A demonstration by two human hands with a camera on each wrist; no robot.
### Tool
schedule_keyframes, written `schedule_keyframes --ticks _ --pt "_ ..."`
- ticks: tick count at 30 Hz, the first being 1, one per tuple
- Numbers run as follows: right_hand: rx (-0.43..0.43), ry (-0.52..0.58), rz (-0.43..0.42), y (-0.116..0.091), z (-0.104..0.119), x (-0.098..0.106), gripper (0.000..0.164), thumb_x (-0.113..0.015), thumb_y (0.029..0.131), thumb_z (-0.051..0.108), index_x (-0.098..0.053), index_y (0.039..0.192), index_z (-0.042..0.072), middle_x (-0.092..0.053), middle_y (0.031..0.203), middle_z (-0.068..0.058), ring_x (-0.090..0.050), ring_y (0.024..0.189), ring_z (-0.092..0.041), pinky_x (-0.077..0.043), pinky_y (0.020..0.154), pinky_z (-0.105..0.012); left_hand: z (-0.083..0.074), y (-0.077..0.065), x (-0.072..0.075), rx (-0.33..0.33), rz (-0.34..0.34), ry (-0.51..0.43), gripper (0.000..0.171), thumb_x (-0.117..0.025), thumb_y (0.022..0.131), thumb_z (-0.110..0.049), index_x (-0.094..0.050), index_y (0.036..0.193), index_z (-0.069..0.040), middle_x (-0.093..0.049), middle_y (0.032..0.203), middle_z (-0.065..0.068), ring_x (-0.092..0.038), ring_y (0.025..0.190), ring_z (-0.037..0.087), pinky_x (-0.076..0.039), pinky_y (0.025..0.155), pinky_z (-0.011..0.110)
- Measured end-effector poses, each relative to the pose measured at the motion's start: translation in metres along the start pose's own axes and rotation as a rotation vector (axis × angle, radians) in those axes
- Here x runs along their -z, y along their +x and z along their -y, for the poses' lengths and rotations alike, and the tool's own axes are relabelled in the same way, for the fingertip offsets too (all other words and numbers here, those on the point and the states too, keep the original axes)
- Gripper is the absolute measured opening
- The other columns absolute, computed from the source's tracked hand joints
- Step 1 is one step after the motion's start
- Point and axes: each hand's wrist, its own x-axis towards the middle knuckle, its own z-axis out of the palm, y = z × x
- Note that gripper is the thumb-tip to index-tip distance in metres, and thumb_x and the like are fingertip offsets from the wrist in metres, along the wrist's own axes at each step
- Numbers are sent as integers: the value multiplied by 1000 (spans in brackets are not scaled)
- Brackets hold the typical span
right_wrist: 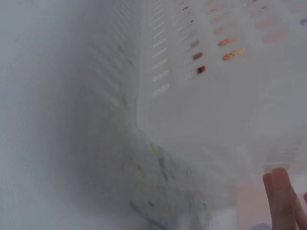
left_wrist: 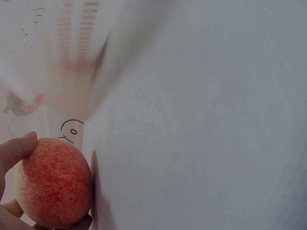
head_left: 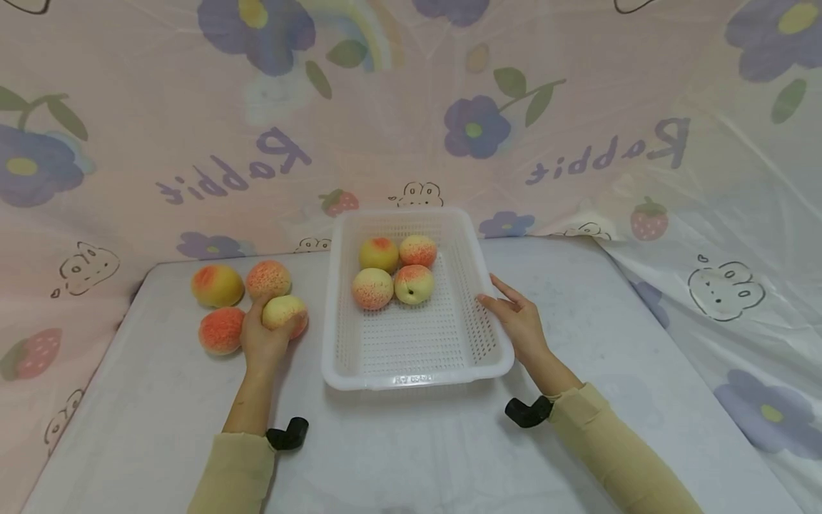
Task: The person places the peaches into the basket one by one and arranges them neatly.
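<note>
In the head view my left hand [head_left: 263, 339] grips a pale yellow peach [head_left: 282, 314] with a red blush, left of the basket. The left wrist view shows that peach [left_wrist: 56, 184] from its red side, between thumb and fingers, close to the table. My right hand [head_left: 523, 325] holds the right rim of a white perforated plastic basket [head_left: 411, 380], thumb over the rim and fingers along the outer wall. Inside the basket, toward its back, sit several peaches [head_left: 414, 285]. The right wrist view shows straight fingers [right_wrist: 283, 196] beside the basket wall [right_wrist: 216, 110].
Around my left hand lie a yellow peach [head_left: 218, 285], a speckled peach [head_left: 269, 278] and a red peach [head_left: 221, 331]. A white cloth covers the table [head_left: 411, 457]. Behind it hangs a printed curtain [head_left: 385, 143].
</note>
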Motion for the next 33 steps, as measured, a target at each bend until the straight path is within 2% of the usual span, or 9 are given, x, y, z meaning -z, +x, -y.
schedule_keyframes --ticks 7,14,19,23,27,33 --pt "8 -23 4 0 1 1 66 -72 85 38 -43 144 31 -63 126 -11 -69 89 -12 -57 73 -30 -7 -3 0 11 49 -72 67 -75 82 -14 -44 141 -6 -45 140 20 -43 126 33 -32 109 50" --pt "11 -7 6 1 2 0 65 -72 85 37 -44 143 31 -64 124 -10 -69 89 -13 -58 73 -31 -17 -3 6 41 65 -111 67 -76 82 -21 -44 140 -11 -46 139 16 -44 125 29 -37 107 46" --pt "11 8 6 1 0 0 65 -73 85 36 -45 143 30 -67 118 -6 -69 87 -12 -58 72 -31 -32 -4 11 71 65 -115 68 -76 82 -32 -45 139 -14 -47 135 11 -44 116 22 -44 91 33" --pt "10 9 6 1 -1 0 66 -73 84 36 -45 143 30 -68 116 -5 -69 86 -11 -58 72 -31 -45 -5 14 97 53 -122 68 -77 79 -40 -49 137 -18 -49 131 4 -43 106 13 -44 80 23" --pt "5 1 7 0 -2 0 66 -74 84 37 -45 143 31 -68 116 -4 -68 86 -11 -58 72 -31 -56 -5 16 94 46 -159 66 -78 78 -40 -51 135 -20 -49 131 1 -42 105 10 -42 83 23" --pt "8 5 8 0 -2 1 66 -73 84 38 -45 143 31 -67 118 -5 -68 88 -12 -58 73 -31 -67 -5 17 67 51 -182 65 -76 80 -40 -50 136 -22 -47 133 2 -44 109 13 -43 90 27"
